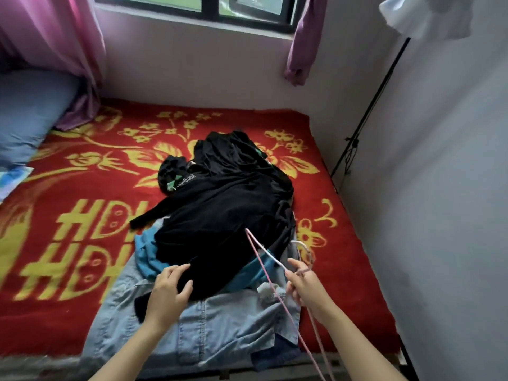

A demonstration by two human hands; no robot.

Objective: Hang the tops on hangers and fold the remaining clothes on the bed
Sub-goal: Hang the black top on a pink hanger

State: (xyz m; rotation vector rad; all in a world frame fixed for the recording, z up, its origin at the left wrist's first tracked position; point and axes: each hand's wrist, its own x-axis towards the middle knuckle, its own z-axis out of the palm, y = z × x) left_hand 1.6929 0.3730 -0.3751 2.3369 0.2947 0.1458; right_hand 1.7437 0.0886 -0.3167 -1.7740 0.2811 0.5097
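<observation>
- Bedroom corner with pale walls: a bed (82,188) covered by a red blanket with yellow flowers and letters fills the view, under a window (214,6) with a pink curtain (55,37).
- At the bed's far left corner lies a blue pillow (27,119); a white garment (426,17) hangs at the upper right, above a thin black pole (371,105).
- Clothes are piled from the middle of the bed to its near edge — a black top (225,215) on the heap, a blue garment (145,254) showing at its left, and a light denim garment (220,325) spread underneath at the near edge.
- Left hand (169,291): loosely open, fingers spread and nearly straight, fingertips and thumb touching the near hem of the black top; it holds nothing.
- Right hand (305,287): fingers curled round a pink hanger (251,240), gripping it just below the hook — the thin frame slants above the pile's right side, over the black top.
</observation>
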